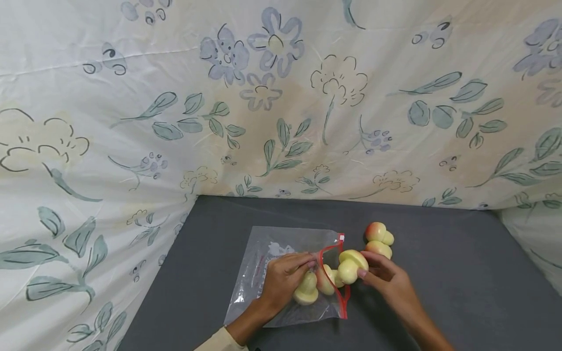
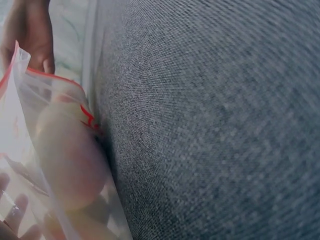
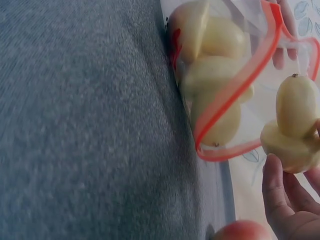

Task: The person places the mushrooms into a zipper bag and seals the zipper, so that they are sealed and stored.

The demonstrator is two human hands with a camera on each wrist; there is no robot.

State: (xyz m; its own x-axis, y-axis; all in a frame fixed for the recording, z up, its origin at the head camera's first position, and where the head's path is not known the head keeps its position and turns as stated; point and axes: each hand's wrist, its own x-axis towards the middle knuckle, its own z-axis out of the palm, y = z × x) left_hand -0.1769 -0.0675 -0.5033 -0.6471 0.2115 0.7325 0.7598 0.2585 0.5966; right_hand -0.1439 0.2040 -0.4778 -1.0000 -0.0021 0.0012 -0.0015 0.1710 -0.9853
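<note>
A pale sleeve (image 1: 222, 342) enters at the bottom edge of the head view, leading up to the left hand (image 1: 284, 275), whose thumb and fingers pinch the upper film of a clear plastic bag (image 1: 249, 287) just behind its mouth. The bag lies flat-bottomed on the table, its red zip strip (image 1: 343, 309) facing the right hand and its mouth gaping. Inside are 2 mushroom-shaped pieces (image 1: 306, 296), pale yellow with some red, lying side by side near the opening.

The right hand (image 1: 395, 280) has hold of 1 more piece, the yellow mushroom (image 1: 348, 271), between thumb and fingers — the grip only as wide as the rounded cap. The mushroom is right at the bag's mouth; the right wrist view shows its stem clear of the fingers and a dark spot on the stem's tip.

Beyond the right hand, 2 more red-and-yellow mushrooms (image 1: 375, 231) rest close together on the dark grey table (image 1: 443, 278), the nearer partly hidden by the fingers. Farthest back hangs a cream cloth (image 1: 290, 165) printed with blue flowers and green leaves.
</note>
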